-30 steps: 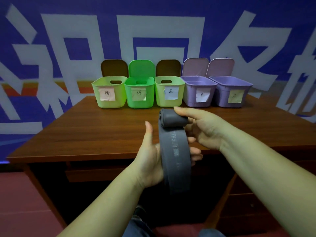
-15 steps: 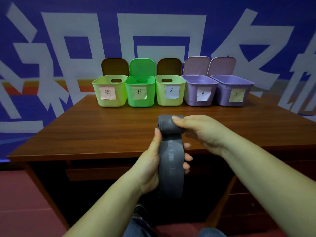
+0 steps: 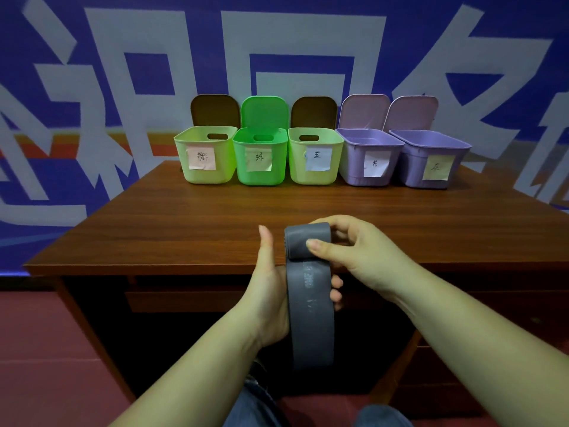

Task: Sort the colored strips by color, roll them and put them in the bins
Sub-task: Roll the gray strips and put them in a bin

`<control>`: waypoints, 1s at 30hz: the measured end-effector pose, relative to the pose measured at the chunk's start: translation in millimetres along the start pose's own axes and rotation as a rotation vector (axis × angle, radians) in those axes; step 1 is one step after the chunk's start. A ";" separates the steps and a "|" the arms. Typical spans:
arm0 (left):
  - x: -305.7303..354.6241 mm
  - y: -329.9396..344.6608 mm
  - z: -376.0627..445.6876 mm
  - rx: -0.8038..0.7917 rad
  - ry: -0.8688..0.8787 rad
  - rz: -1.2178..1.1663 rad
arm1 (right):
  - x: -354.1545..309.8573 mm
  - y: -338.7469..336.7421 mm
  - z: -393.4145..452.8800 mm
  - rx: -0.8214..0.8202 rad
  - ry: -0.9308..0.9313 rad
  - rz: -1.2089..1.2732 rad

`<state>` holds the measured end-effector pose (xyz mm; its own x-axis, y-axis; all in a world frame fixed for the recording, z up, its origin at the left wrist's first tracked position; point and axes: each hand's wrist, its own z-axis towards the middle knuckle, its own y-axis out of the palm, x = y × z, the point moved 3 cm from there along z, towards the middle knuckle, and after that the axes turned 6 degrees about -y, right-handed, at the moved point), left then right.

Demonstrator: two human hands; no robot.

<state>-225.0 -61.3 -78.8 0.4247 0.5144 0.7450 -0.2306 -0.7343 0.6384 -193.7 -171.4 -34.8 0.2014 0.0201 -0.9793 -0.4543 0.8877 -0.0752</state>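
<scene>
Grey strip [image 3: 311, 322]: soft, limp, light. Right hand [image 3: 354, 254] pinches the rolled end; left hand [image 3: 271, 291] cradles the hanging tail. Best grip: across the roll.

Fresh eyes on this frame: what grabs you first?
The grey strip held up at centre, its top end rolled in the right hand while the left hand supports the hanging length. Behind, five open bins with paper labels line the table's far edge: three green on the left, two purple on the right.

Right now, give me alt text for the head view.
Two hands roll a grey strip: the right hand pinches the rolled top, the left hand supports the hanging length. Five open labelled bins line the table's far edge.
</scene>
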 end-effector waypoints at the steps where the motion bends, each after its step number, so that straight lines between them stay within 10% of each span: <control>1: -0.1 -0.5 -0.3 0.004 -0.002 -0.019 | 1.4 1.6 -1.1 0.005 -0.005 -0.020; 12: -8.0 -9.6 -3.7 0.081 -0.009 -0.004 | 3.5 5.4 -12.1 -0.024 -0.153 -0.446; 22: -8.2 -12.5 -7.3 0.071 0.105 0.030 | 22.0 5.4 -14.4 -0.064 0.048 -0.030; 30: -9.5 -16.0 -6.8 0.045 0.039 -0.066 | 18.1 -2.5 -15.9 -0.022 -0.126 -0.319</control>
<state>-231.2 -51.4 -94.8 0.4027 0.5788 0.7091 -0.1635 -0.7167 0.6779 -202.7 -180.5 -55.4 0.4416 -0.1992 -0.8748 -0.3697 0.8480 -0.3797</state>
